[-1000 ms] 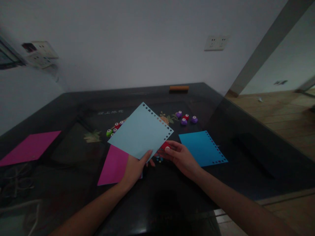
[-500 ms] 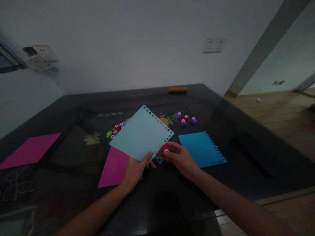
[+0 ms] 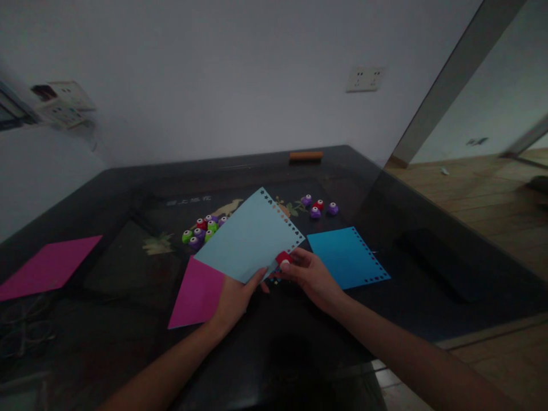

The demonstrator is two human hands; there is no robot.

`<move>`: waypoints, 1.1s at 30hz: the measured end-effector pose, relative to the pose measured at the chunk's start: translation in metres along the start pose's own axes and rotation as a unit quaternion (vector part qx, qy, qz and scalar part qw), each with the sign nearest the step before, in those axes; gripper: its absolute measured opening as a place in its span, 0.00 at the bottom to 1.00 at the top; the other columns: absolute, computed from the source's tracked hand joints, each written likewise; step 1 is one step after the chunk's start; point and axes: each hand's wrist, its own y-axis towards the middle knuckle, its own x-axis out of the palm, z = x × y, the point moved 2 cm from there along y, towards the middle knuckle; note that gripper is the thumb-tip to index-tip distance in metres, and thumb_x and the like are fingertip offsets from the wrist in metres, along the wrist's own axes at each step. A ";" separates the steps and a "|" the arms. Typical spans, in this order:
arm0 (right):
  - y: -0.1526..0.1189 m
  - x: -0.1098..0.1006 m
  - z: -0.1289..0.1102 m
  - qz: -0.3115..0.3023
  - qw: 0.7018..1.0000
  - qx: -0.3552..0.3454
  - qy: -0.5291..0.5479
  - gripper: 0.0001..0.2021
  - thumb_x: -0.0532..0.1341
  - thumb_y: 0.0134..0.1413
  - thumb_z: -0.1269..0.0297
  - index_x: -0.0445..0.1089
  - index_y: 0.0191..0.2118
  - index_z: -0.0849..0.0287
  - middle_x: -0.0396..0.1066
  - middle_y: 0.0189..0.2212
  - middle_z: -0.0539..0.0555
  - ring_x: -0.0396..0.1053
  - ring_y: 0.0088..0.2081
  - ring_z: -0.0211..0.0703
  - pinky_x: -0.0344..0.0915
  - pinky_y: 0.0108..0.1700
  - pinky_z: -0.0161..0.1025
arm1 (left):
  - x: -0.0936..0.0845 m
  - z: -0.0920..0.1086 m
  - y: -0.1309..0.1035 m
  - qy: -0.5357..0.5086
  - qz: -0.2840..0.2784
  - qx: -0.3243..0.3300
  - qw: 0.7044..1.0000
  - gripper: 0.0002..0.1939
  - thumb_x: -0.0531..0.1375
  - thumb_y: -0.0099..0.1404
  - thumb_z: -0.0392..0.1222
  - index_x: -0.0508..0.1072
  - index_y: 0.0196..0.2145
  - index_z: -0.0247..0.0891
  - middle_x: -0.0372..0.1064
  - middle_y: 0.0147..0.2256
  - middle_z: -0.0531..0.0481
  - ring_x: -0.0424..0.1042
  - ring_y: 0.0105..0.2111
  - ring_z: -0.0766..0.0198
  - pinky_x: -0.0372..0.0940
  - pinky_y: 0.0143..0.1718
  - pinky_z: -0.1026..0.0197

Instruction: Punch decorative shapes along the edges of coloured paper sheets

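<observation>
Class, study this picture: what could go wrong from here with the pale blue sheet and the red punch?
The pale blue sheet is gripped near one corner by the left hand, so it might bend or twist.

The right hand holds the red punch close to the end of a row of holes; another cut there could overlap one.

The sheet partly covers a cluster of punches, which might get nudged unseen.
</observation>
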 end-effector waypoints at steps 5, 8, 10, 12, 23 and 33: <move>0.000 0.000 0.001 -0.001 1.000 -0.008 -0.003 0.15 0.70 0.39 0.67 0.73 0.38 0.57 0.75 0.36 0.51 0.73 0.36 0.41 0.70 0.43 0.42 | 0.000 0.001 -0.001 0.003 -0.004 0.002 1.000 0.17 0.57 0.58 0.49 0.71 0.14 0.43 0.74 0.21 0.52 0.73 0.29 0.56 0.64 0.43 0.57; 0.000 0.000 0.001 0.001 1.000 -0.006 -0.012 0.15 0.70 0.39 0.65 0.73 0.38 0.58 0.75 0.35 0.51 0.73 0.33 0.41 0.70 0.42 0.42 | 0.000 0.001 0.000 0.006 -0.002 -0.001 1.000 0.17 0.57 0.58 0.48 0.71 0.15 0.43 0.75 0.22 0.52 0.74 0.30 0.56 0.64 0.44 0.57; 0.000 0.000 0.001 0.015 1.000 -0.001 -0.012 0.15 0.71 0.38 0.65 0.73 0.37 0.58 0.75 0.35 0.51 0.73 0.33 0.40 0.69 0.41 0.41 | 0.000 0.000 0.000 0.008 -0.003 -0.001 1.000 0.17 0.57 0.58 0.48 0.71 0.15 0.43 0.75 0.22 0.52 0.74 0.30 0.56 0.63 0.44 0.57; 0.000 0.000 0.000 0.030 0.999 0.001 -0.010 0.15 0.71 0.37 0.65 0.73 0.36 0.58 0.75 0.35 0.51 0.72 0.34 0.40 0.69 0.41 0.40 | 0.000 -0.001 0.001 0.009 -0.005 -0.003 1.000 0.17 0.57 0.58 0.49 0.71 0.15 0.43 0.75 0.22 0.52 0.74 0.30 0.56 0.63 0.44 0.57; 0.001 -0.003 0.001 0.038 0.999 -0.006 -0.006 0.13 0.71 0.37 0.67 0.74 0.34 0.58 0.74 0.32 0.50 0.71 0.34 0.37 0.70 0.37 0.36 | 0.000 0.002 -0.001 0.027 -0.027 -0.015 0.999 0.18 0.56 0.60 0.50 0.69 0.16 0.42 0.74 0.22 0.53 0.74 0.30 0.57 0.63 0.43 0.58; 0.002 -0.004 0.002 0.047 0.999 -0.005 -0.006 0.14 0.72 0.36 0.66 0.74 0.34 0.58 0.74 0.32 0.50 0.71 0.33 0.38 0.70 0.38 0.38 | 0.000 -0.001 0.000 0.032 -0.019 -0.007 0.999 0.17 0.56 0.60 0.50 0.69 0.17 0.42 0.69 0.17 0.55 0.71 0.24 0.61 0.63 0.38 0.60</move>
